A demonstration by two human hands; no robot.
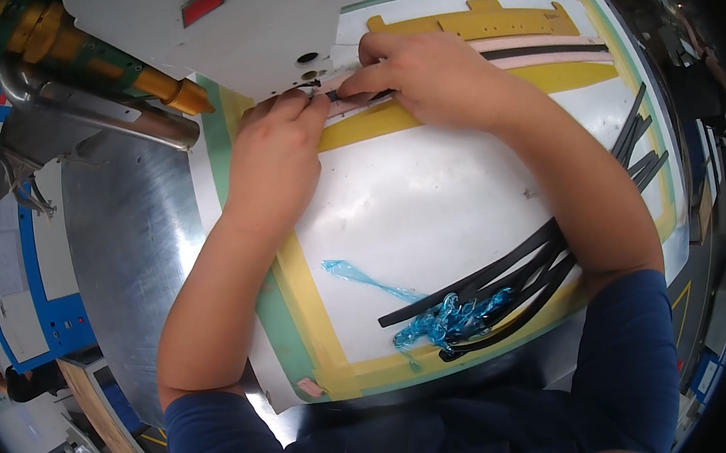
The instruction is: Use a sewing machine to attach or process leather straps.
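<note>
A black strip (530,51) lies lengthwise in a pale pink channel, passing under my right hand. My right hand (434,75) bends its thumb and forefinger together on the strip's left part. Close by on the left, my left hand (276,139) has its fingers together, the tips pressed down at the strip's end beside the machine's grey plate. What lies under those left fingertips is mostly hidden. A yellow curved template (371,126) runs along the near side of the channel, and a notched yellow template (496,23) along the far side.
Several loose black strips (507,267) lie near my right forearm, with crumpled blue plastic film (451,318) on them. The machine's grey plate (214,44) overhangs the far left, next to a metal tube (107,111) and a brass nozzle (184,95). A person (24,379) is at the far left.
</note>
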